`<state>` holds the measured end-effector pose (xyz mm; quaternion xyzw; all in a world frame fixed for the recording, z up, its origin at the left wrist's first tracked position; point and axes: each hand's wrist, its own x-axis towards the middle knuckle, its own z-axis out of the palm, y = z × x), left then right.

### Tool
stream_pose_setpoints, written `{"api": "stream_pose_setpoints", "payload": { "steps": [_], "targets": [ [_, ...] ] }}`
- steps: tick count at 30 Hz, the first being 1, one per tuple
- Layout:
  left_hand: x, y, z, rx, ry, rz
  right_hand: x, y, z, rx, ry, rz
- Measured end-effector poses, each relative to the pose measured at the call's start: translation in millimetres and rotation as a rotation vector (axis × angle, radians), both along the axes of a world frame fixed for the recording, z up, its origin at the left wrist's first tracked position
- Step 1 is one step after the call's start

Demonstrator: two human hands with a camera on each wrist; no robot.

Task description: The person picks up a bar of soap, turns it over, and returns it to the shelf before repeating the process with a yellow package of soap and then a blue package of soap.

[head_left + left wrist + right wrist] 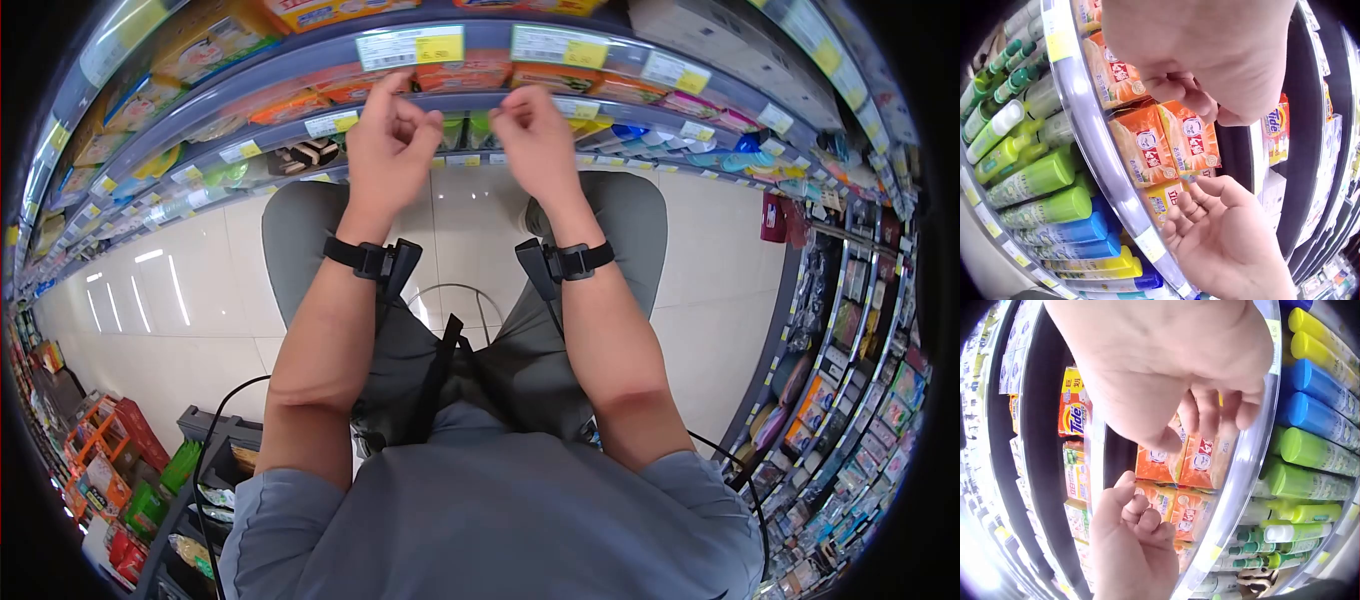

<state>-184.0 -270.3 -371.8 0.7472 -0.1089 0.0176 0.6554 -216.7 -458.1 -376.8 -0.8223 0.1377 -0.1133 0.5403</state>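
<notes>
Both bare hands are raised before a shop shelf, with nothing visible in either. In the head view my left hand (392, 145) has its index finger nearly straight and the others loosely bent, just below a price tag (411, 47). My right hand (535, 138) stands a short way to its right, fingers loosely bent and thumb towards the left hand. Orange wrapped packs (1142, 147) with red and white labels lie side by side on the shelf behind the hands. The left hand (1204, 50) overlaps a pack's edge in the left wrist view. Right fingertips (1210, 419) overlap packs (1200, 461) in the right wrist view.
Green bottles (1038, 181) and blue bottles (1072, 228) line the shelf below. A clear shelf lip (1094, 125) runs in front of the packs. Tide packs (1072, 412) sit one shelf up. Other racks (850, 330) stand at the right, over a tiled floor (170, 290).
</notes>
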Motion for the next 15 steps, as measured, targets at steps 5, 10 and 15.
{"api": "stream_pose_setpoints", "payload": {
  "steps": [5, 10, 15],
  "targets": [
    [-19, -15, 11, 0.188, 0.009, -0.058, -28, -5, 16, 0.025, 0.227, 0.313],
    [-30, -53, 31, 0.571, -0.581, -0.210, -53, -17, 15, -0.080, 0.104, 0.324],
    [-8, -100, 46, 0.951, -0.750, -0.202, -72, -28, 19, -0.036, 0.144, 0.257]
  ]
}}
